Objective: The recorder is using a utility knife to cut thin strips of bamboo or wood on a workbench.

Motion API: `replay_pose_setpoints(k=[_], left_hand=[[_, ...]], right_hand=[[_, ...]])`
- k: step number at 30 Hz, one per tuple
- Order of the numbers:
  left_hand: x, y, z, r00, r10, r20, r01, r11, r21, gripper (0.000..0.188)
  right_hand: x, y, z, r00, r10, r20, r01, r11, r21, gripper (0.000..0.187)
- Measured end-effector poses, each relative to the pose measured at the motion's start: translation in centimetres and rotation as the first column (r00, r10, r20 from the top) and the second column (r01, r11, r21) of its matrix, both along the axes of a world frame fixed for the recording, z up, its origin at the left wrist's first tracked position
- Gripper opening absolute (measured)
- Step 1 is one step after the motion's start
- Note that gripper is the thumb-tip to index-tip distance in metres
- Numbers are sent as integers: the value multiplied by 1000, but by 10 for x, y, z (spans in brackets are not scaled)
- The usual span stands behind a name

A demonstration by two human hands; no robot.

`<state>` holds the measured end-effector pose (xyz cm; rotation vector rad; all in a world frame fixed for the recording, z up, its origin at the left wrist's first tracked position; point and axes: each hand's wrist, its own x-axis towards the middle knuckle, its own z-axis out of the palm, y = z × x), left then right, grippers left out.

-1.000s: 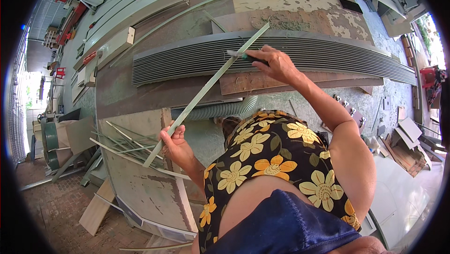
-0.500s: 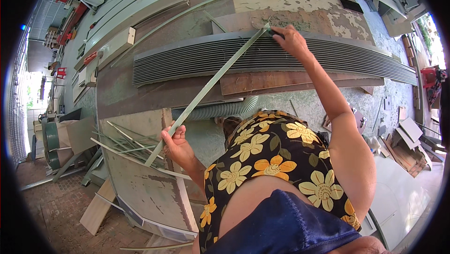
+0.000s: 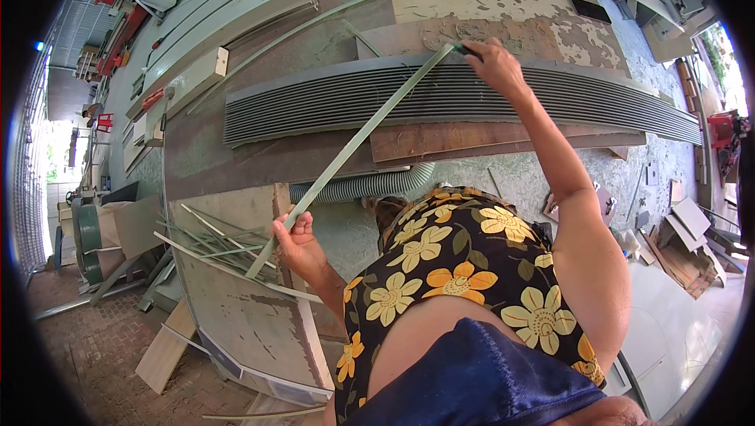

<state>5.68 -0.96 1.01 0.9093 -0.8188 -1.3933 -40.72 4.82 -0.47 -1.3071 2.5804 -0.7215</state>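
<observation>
A long, narrow, pale green strip (image 3: pixel 363 133) runs slantwise from the near left to the far middle. My left hand (image 3: pixel 303 250) is closed round its lower part, thumb on one side and fingers on the other. At the strip's far end, my right hand (image 3: pixel 499 70) grips a small dark tool (image 3: pixel 467 50), whose kind I cannot make out; it touches or nearly touches the tip. Beneath the strip lies a long stack of thin grey boards (image 3: pixel 354 105), edges showing as parallel lines. Fine shavings (image 3: pixel 417 80) cling around the stack.
Several loose thin strips (image 3: pixel 224 241) lie on a worn bench (image 3: pixel 244 316) at the left. A ribbed grey hose (image 3: pixel 366 188) passes below the brown boards (image 3: pixel 440 139). A black flat block (image 3: pixel 590 9) sits at the far right, and offcuts (image 3: pixel 684 229) are piled on the right.
My right hand has shifted slightly to the right with the dark tool, and its wrist has turned a little. The left hand and the strip have hardly moved.
</observation>
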Motion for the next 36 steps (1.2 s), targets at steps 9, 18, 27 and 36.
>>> replay_pose_setpoints(k=[9,18,27,36], left_hand=[[1,-7,6,999,-25,-26,24,999,-28,25],[6,-7,3,995,-63,-71,61,998,-29,22],[7,-9,18,993,-79,-92,76,996,-38,27],[9,-7,19,980,-167,-105,159,984,-80,28]], right_hand=[[50,10,5,960,277,44,-265,946,-184,38],[-38,23,-38,995,-100,-1,96,958,-271,42],[-12,28,-41,987,-162,-18,155,966,-204,43],[-7,30,-51,973,-154,-170,94,944,-316,45]])
